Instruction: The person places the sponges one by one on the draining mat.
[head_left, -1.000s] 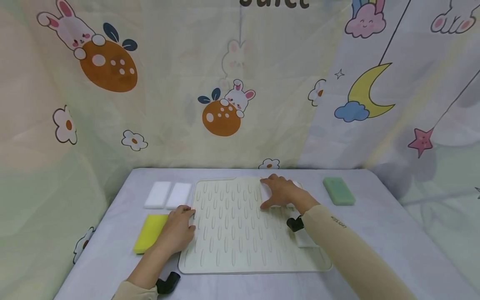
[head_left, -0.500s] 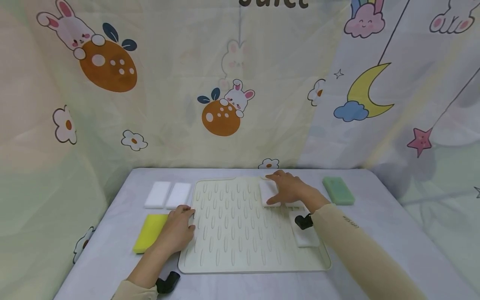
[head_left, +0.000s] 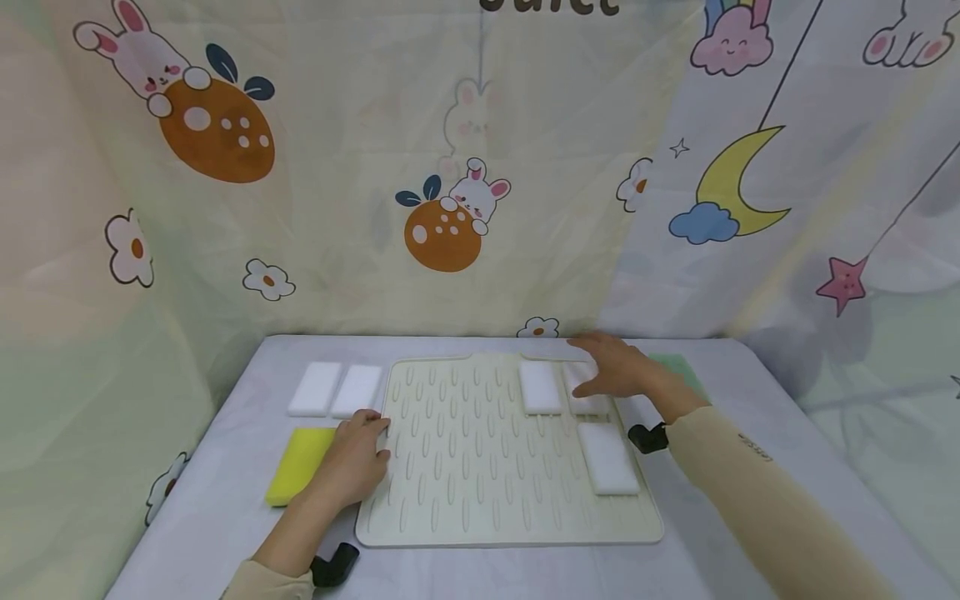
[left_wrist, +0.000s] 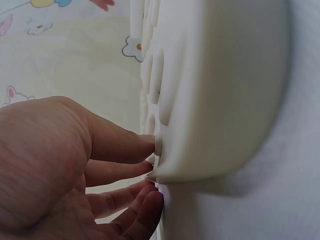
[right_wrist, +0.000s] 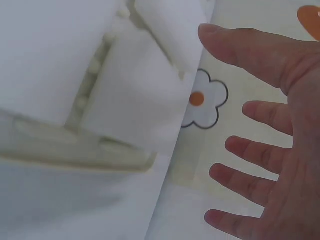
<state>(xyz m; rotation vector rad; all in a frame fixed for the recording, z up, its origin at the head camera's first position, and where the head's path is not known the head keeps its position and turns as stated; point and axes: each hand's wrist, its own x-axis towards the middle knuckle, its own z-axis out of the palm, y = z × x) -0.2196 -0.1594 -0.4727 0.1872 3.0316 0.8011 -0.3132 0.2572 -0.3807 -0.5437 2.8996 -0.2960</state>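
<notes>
A cream drying mat [head_left: 465,467] with raised oval ridges lies on the table. My left hand [head_left: 356,458] is at its left edge; in the left wrist view, the thumb [left_wrist: 125,147] and fingers pinch the mat's rim. Three white sponge blocks rest on the mat's right part: one at the back [head_left: 540,387], one beside it [head_left: 588,402] partly hidden by my right hand, and one nearer the front [head_left: 607,458]. My right hand [head_left: 618,367] hovers over the back right corner, fingers spread apart and holding nothing in the right wrist view.
Two white sponge blocks, the left one [head_left: 315,389] and its neighbour [head_left: 357,390], lie left of the mat. In front of them is a yellow sponge [head_left: 300,467]. A green sponge [head_left: 678,367], partly covered by my right arm, lies at the back right. A printed curtain [head_left: 337,208] rises behind the table.
My right hand has moved right, away from the back white sponge, which now shows in full on the mat. The front white sponge is uncovered too. My left hand stays in place.
</notes>
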